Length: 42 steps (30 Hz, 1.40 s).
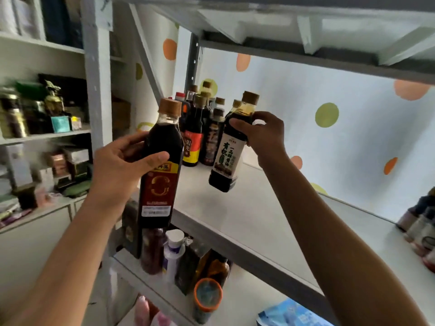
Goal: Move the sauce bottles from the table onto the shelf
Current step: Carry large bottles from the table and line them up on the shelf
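My left hand (122,165) grips a tall dark sauce bottle with a red label and brown cap (162,165), held upright just in front of the white shelf's (270,222) front edge. My right hand (263,135) grips the shoulder of a second dark bottle with a white label (227,151), tilted and hanging just above the shelf board. Behind both, a cluster of several dark sauce bottles (202,128) stands at the shelf's back left corner.
A shelf board above (306,43) limits headroom. Small jars (421,229) stand at the shelf's right end. The lower shelf holds bottles, a white tube (173,252) and an orange-rimmed jar (207,300). A cluttered white cabinet (42,135) stands to the left.
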Available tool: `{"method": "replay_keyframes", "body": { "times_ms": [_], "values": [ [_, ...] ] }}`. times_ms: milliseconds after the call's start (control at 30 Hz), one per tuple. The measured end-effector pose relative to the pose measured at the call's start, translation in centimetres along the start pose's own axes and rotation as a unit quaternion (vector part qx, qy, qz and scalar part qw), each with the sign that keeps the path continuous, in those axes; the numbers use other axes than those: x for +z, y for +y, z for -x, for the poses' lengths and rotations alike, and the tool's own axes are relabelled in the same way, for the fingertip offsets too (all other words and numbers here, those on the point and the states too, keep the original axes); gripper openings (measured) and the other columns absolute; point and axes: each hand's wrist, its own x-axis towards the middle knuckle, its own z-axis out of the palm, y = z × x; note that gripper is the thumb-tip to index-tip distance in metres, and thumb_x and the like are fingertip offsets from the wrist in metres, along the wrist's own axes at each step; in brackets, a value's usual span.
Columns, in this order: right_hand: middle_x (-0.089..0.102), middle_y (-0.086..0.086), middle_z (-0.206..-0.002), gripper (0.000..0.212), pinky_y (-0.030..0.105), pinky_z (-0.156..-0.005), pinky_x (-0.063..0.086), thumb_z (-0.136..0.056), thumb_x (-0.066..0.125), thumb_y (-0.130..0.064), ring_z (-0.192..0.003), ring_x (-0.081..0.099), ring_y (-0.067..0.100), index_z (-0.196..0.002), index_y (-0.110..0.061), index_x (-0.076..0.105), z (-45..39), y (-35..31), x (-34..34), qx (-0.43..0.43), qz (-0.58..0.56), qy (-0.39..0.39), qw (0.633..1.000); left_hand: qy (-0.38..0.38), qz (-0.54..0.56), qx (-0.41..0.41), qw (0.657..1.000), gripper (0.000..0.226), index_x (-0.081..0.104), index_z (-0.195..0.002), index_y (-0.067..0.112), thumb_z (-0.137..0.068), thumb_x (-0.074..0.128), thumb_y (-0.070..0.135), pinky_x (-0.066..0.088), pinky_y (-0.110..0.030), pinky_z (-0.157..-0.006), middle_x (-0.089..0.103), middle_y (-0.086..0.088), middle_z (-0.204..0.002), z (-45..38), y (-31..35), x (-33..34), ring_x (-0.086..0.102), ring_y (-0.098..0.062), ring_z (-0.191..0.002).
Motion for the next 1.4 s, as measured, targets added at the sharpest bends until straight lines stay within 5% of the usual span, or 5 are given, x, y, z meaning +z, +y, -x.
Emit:
{"method": "replay_keyframes", "body": {
  "times_ms": [733,967,1067,1167,1400],
  "values": [
    [0.061,-0.009,-0.092,0.029,0.037,-0.074,0.056,-0.070,0.078,-0.047,-0.095,0.061,0.017,-0.085,-0.026,0.066,-9.3,6.6,9.9,-0.080,0.195,0.007,0.978,-0.077,0.096,0.000,0.992,0.041,0.046,-0.136,0.023,-0.097,0.053,0.014,0.046,-0.051,-0.101,0.063,-0.004,-0.127,-9.4,-6.5,5.0,0.060,-0.024,-0.119],
    [0.063,0.002,-0.102,0.042,0.023,-0.052,0.031,-0.080,0.076,-0.041,-0.085,0.058,0.018,-0.107,-0.012,0.062,-9.2,5.8,8.0,-0.073,0.223,-0.024,0.972,-0.057,-0.039,0.050,0.996,0.051,0.040,-0.136,0.027,-0.091,0.065,0.025,0.055,-0.028,-0.090,0.058,0.010,-0.119,-8.5,-6.7,7.2,0.060,-0.007,-0.110],
    [0.068,0.002,-0.089,0.022,0.025,-0.055,0.040,-0.084,0.071,-0.034,-0.079,0.064,0.018,-0.093,-0.015,0.064,-8.5,5.3,6.8,-0.063,0.200,-0.036,0.977,0.029,-0.201,0.123,0.971,0.077,0.039,-0.136,0.026,-0.074,0.080,0.044,0.046,-0.010,-0.085,0.049,0.008,-0.127,-8.3,-7.2,7.8,0.051,-0.007,-0.117],
    [0.068,0.004,-0.073,0.019,0.033,-0.064,0.052,-0.088,0.065,-0.026,-0.074,0.067,0.026,-0.072,-0.016,0.065,-7.7,5.3,4.8,-0.041,0.176,-0.026,0.983,0.124,-0.380,0.153,0.904,0.081,0.045,-0.134,0.024,-0.069,0.074,0.063,0.044,-0.019,-0.089,0.047,-0.003,-0.125,-7.9,-6.8,7.8,0.048,-0.016,-0.116],
    [0.058,0.023,-0.062,0.036,0.050,-0.059,0.055,-0.065,0.056,-0.024,-0.056,0.049,0.024,-0.078,0.008,0.064,-7.4,11.2,1.3,0.068,0.157,-0.015,0.985,0.069,-0.396,0.172,0.899,0.060,0.061,-0.113,0.025,-0.067,0.077,0.059,0.034,-0.011,-0.072,0.057,0.003,-0.105,-7.7,-4.6,9.4,0.052,-0.009,-0.092]
  ]
}}
